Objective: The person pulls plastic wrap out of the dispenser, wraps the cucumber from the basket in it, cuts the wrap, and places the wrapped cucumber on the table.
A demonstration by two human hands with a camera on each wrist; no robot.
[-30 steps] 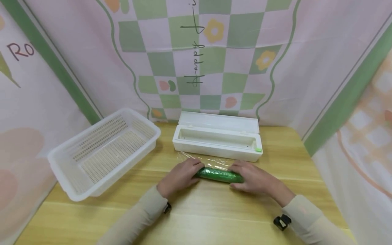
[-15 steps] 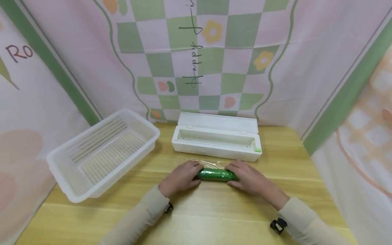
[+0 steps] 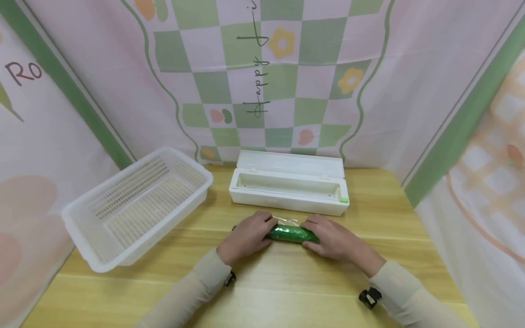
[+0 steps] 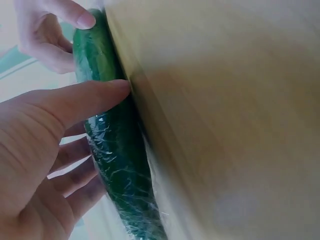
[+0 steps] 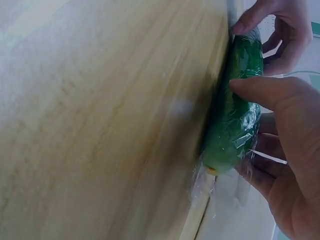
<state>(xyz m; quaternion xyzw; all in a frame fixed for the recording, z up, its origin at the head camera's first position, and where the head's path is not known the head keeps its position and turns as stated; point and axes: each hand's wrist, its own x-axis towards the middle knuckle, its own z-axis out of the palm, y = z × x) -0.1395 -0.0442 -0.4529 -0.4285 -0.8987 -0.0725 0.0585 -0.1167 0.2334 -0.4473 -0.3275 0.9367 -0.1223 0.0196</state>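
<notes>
A green cucumber (image 3: 292, 233) wrapped in clear plastic film lies crosswise on the table. My left hand (image 3: 248, 234) grips it toward its left end, with the thumb on the near side and the fingers on the far side. Toward the other end my right hand (image 3: 334, 239) holds it the same way. A bit of plastic film (image 3: 289, 221) shows beyond the cucumber between the hands. In the right wrist view, loose film (image 5: 204, 187) sticks out past the cucumber's pale tip (image 5: 220, 157). The left wrist view shows wrinkled film over the dark green skin (image 4: 125, 175).
Just beyond the hands stands a long white box (image 3: 289, 205), its lid (image 3: 291, 163) raised and a small green piece (image 3: 343, 199) at its right corner. A white slotted basket (image 3: 143, 209) sits at the left of the wooden table (image 3: 287, 291). Printed curtains surround the table.
Less film shows beyond the cucumber than a second ago. My left hand has shifted slightly right along the cucumber, while my right hand has come slightly left. Both keep their hold.
</notes>
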